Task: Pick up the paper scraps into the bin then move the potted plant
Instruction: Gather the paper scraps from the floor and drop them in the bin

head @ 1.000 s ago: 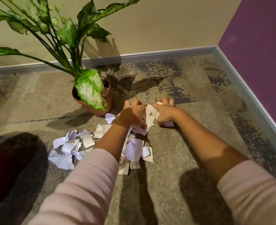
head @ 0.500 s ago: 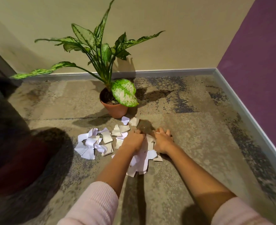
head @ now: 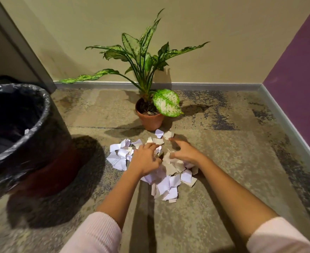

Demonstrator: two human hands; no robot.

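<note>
Paper scraps (head: 166, 185) white, some beige; pot (head: 151, 121) terracotta; plant (head: 145, 57) leaves green, cream-speckled; bin (head: 19, 143) liner black; carpet (head: 223, 161) mottled tan-grey; walls beige, purple; sleeves pale pink.

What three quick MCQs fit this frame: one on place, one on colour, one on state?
1. Where does the bin stand relative to the paper scraps?
A) to their left B) to their right C) against the purple wall
2. What colour is the plant pot?
A) white B) terracotta orange C) blue
3. The plant pot is:
A) tipped over B) lifted in a hand C) upright on the carpet

Key:
1 A: the black-lined bin is at the left of the view and the scraps are in the centre.
2 B: the pot wall is orange-brown.
3 C: the pot stands on the carpet, and the left hand and right hand are both on the scraps.
</note>
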